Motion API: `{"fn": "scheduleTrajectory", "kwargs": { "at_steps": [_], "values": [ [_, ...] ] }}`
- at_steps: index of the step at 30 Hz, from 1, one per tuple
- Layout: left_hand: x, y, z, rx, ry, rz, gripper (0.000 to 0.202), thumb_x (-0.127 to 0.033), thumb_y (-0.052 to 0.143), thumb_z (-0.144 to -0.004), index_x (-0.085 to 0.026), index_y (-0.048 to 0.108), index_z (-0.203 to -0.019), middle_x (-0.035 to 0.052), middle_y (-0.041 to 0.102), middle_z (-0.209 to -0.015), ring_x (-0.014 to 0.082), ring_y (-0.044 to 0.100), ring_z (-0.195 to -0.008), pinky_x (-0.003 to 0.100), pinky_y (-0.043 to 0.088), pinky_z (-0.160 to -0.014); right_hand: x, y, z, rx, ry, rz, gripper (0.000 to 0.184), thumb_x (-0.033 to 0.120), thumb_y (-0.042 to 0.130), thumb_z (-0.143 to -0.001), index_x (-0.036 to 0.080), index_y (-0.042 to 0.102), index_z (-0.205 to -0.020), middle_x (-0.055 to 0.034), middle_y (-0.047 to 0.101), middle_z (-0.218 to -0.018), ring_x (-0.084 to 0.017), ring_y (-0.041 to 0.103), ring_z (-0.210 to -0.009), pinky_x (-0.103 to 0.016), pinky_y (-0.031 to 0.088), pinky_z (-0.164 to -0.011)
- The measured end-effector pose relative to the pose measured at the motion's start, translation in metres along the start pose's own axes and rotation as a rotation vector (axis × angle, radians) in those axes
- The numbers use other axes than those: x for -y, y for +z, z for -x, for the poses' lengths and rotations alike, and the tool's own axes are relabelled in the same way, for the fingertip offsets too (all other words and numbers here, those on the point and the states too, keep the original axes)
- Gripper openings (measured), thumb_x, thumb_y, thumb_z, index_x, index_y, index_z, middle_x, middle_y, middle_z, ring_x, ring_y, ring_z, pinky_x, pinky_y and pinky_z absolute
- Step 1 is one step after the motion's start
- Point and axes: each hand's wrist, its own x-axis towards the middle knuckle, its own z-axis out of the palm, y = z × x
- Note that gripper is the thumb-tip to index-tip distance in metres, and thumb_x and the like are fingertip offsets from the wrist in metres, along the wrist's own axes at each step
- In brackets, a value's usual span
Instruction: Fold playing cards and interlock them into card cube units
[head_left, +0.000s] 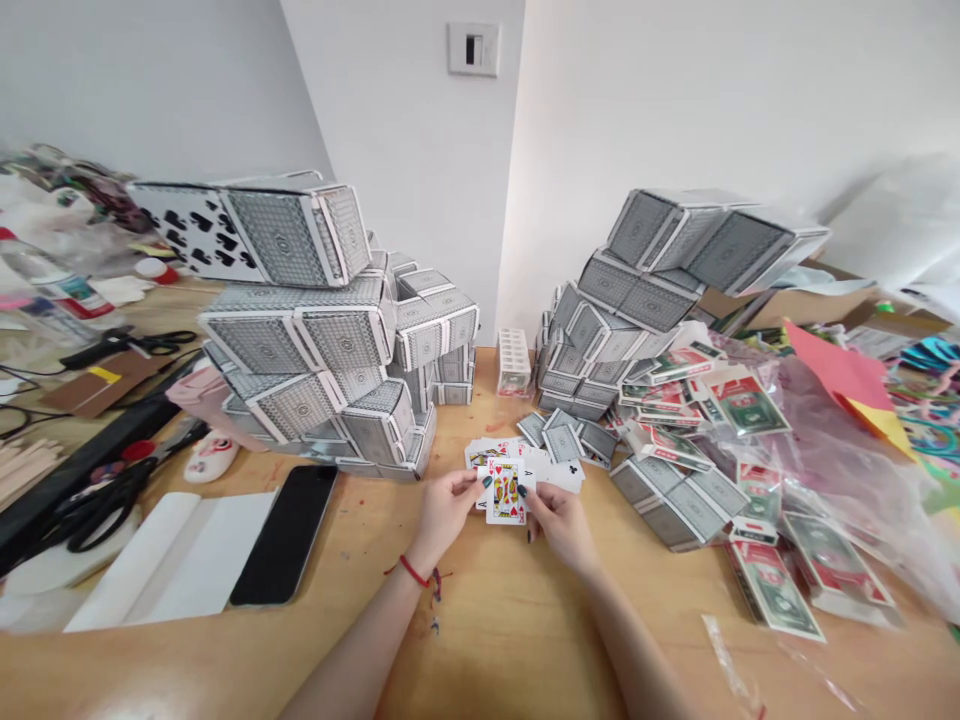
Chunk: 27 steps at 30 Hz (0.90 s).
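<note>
A pair of bare hands and a playing card over a wooden table (487, 650). The left hand (454, 505) pinches the king (507, 492) at its left edge, thumb on top, and the right hand (561, 520) pinches the opposite edge in the same way; the remaining fingers curl below and are partly hidden. Gripping from both sides probably holds the card level while leaving most of its printed face uncovered (whether a second card lies beneath it cannot be told). The king is near the middle of the view, just in front of the loose cards (571, 476), which lie face up and overlapping, presumably within short reach of both hands. Behind these, grey-backed folded cards (562, 443) rest beside the right stack (637, 290). The left stack (341, 345) stands across the gap; both are built of card-covered blocks set partly over one another, an overlap that likely lends support to the upper layers. A separate block (681, 500) sits to the right, next to the red-and-green packs (750, 400), heaped among plastic wrap (832, 430). At left, the phone (285, 535) overlaps the paper (176, 550), perhaps merely set aside from the working space.
</note>
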Motion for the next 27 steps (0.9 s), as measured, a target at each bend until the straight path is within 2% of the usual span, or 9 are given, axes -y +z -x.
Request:
{"fn": "scheduleTrajectory", "kwargs": {
  "at_steps": [4, 7, 9, 15, 20, 27],
  "values": [
    [-0.008, -0.002, 0.002, 0.118, -0.110, 0.182, 0.035, -0.038, 0.063, -0.064, -0.012, 0.066, -0.089, 0.0074, 0.069, -0.081, 0.0202, 0.063, -0.071, 0.032, 0.053, -0.060, 0.002, -0.003, 0.000, -0.046, -0.003, 0.023, 0.043, 0.057, 0.049, -0.071, 0.020, 0.043, -0.050, 0.0031, 0.047, -0.033, -0.010, 0.041, -0.031, -0.021, 0.028, -0.035],
    [-0.012, -0.007, 0.003, 0.228, -0.175, 0.287, 0.036, -0.037, 0.066, -0.063, -0.012, 0.066, -0.090, 0.0082, 0.069, -0.083, 0.0195, 0.063, -0.072, 0.032, 0.053, -0.064, 0.003, -0.005, 0.001, -0.048, -0.007, 0.024, 0.043, 0.056, 0.050, -0.071, 0.020, 0.044, -0.049, 0.0026, 0.047, -0.033, -0.011, 0.040, -0.031, -0.022, 0.028, -0.036],
    [-0.013, -0.009, 0.003, 0.260, -0.208, 0.321, 0.036, -0.035, 0.068, -0.062, -0.012, 0.066, -0.090, 0.0089, 0.068, -0.084, 0.0189, 0.063, -0.073, 0.032, 0.052, -0.067, 0.004, -0.005, 0.001, -0.047, -0.018, 0.017, 0.042, 0.055, 0.049, -0.072, 0.020, 0.045, -0.049, 0.0022, 0.048, -0.033, -0.011, 0.040, -0.032, -0.022, 0.028, -0.037],
    [-0.012, -0.006, 0.005, 0.348, -0.217, 0.384, 0.038, -0.033, 0.067, -0.064, -0.012, 0.065, -0.095, 0.0108, 0.067, -0.089, 0.0192, 0.063, -0.078, 0.033, 0.050, -0.072, 0.002, -0.003, 0.003, -0.039, -0.041, 0.004, 0.041, 0.051, 0.047, -0.076, 0.019, 0.047, -0.051, 0.0018, 0.049, -0.035, -0.011, 0.041, -0.033, -0.022, 0.029, -0.039],
    [-0.013, 0.001, 0.006, 0.309, -0.175, 0.353, 0.034, -0.031, 0.068, -0.063, -0.012, 0.067, -0.091, 0.0085, 0.068, -0.087, 0.0174, 0.062, -0.077, 0.032, 0.048, -0.077, 0.001, 0.000, 0.004, -0.054, -0.054, 0.025, 0.041, 0.049, 0.047, -0.078, 0.019, 0.046, -0.050, 0.0022, 0.049, -0.034, -0.010, 0.039, -0.032, -0.022, 0.029, -0.039],
    [-0.011, 0.004, 0.005, 0.214, -0.173, 0.291, 0.034, -0.034, 0.071, -0.058, -0.011, 0.068, -0.083, 0.0082, 0.069, -0.082, 0.0205, 0.062, -0.077, 0.033, 0.047, -0.074, 0.002, 0.004, 0.006, -0.035, -0.060, 0.042, 0.046, 0.051, 0.046, -0.077, 0.018, 0.044, -0.045, 0.0012, 0.050, -0.034, -0.009, 0.040, -0.033, -0.021, 0.030, -0.039]
  ]
}}
